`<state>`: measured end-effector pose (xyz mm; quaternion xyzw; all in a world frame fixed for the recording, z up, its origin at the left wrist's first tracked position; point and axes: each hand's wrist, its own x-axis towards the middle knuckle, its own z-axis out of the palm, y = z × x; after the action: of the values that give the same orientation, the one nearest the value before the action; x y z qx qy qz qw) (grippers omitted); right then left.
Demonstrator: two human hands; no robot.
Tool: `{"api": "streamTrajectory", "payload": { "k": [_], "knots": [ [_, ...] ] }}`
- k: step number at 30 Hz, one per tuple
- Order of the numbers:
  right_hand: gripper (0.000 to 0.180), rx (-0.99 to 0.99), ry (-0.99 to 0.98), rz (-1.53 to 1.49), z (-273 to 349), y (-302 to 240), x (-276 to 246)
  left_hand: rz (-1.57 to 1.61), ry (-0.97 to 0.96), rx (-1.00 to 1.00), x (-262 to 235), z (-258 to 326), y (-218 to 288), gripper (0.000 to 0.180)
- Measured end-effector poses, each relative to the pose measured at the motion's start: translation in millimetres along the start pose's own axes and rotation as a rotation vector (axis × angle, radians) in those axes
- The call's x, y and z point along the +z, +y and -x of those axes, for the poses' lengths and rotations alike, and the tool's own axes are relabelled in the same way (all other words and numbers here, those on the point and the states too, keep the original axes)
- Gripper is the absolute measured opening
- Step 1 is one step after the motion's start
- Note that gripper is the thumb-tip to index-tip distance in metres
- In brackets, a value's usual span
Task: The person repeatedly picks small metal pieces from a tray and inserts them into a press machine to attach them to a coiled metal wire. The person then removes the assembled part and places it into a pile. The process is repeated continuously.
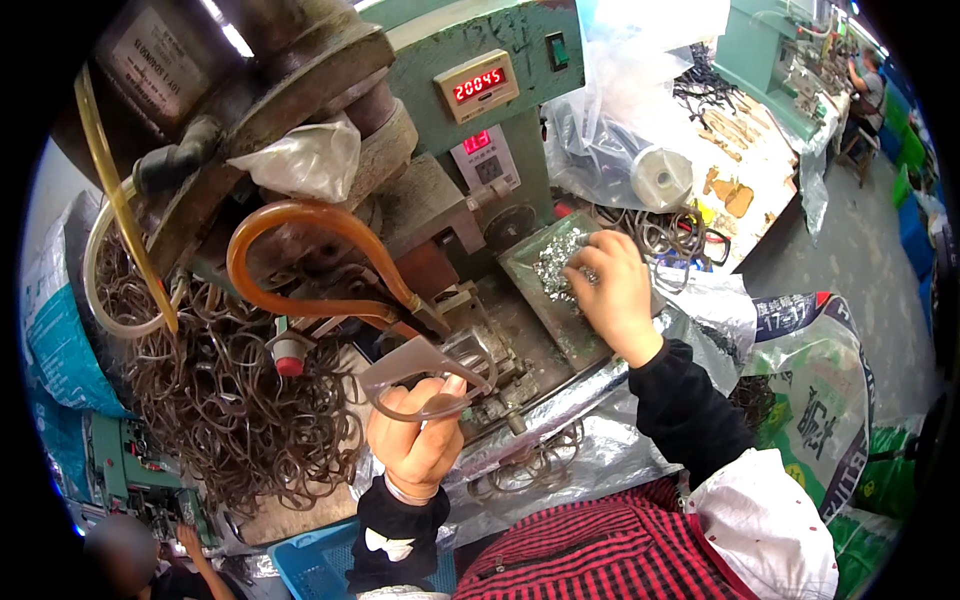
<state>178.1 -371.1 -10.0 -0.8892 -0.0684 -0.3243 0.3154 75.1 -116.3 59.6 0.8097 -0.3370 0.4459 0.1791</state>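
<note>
My left hand (415, 445) is closed on a translucent brown eyeglass frame (408, 366), gripping it by its lower side. It is raised just in front of the metal clamp (475, 350) of a bench machine. My right hand (617, 297) is over a pile of small shiny metal parts (556, 266), with the fingers curled together at its edge. Whatever sits between those fingertips is too small to make out. The pile lies on a greenish metal tray (568, 328) to the right of the clamp.
A big heap of brown frames (240, 410) lies left of the machine. An orange hose (300, 212) loops above the clamp. The green machine body (420, 60) carries a lit red counter (480, 85). Near the lower edge is a blue basket (310, 565). Other people work farther off.
</note>
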Motion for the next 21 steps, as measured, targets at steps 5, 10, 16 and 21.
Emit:
{"api": "streamTrajectory", "payload": {
  "k": [5, 10, 16, 21],
  "knots": [
    [0.009, -0.023, 0.094, -0.101, -0.1, 11.7, 1.9, 0.059, -0.036, -0.021, -0.5, -4.0, -2.0, 0.026],
    [0.014, -0.079, 0.115, -0.177, 2.7, -1.3, 6.1, 0.245, -0.046, -0.198, -5.8, 18.2, 0.7, 0.037],
    [0.014, 0.22, 0.0, -0.403, 29.2, 13.0, -5.0, -0.397, 0.108, -0.339, -61.9, 40.7, 28.6, 0.028],
    [0.015, 0.217, -0.008, -0.418, 28.8, 7.7, -5.5, -0.754, 0.346, -0.516, -142.3, 12.9, -53.5, 0.014]
  ]
}}
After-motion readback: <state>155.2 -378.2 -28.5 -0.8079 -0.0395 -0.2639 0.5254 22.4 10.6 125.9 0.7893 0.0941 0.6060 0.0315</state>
